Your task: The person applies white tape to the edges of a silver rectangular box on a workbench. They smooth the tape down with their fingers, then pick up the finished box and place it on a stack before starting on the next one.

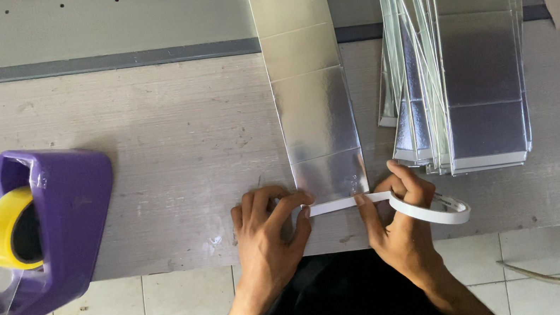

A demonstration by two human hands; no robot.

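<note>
2 hands work the near edge of the silver creased card strip (313,103): the left hand (268,234) pinches the white tape (332,206) end flat, the right hand (399,225) grips the tape roll (436,208), best kept taut and parallel to that edge.

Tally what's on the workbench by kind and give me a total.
Purple tape dispenser with yellow roll: 1
White tape roll, held by the right hand: 1
Single silver sheet, left hand at its end: 1
Stack of silver sheets: 1
Total: 4
</note>
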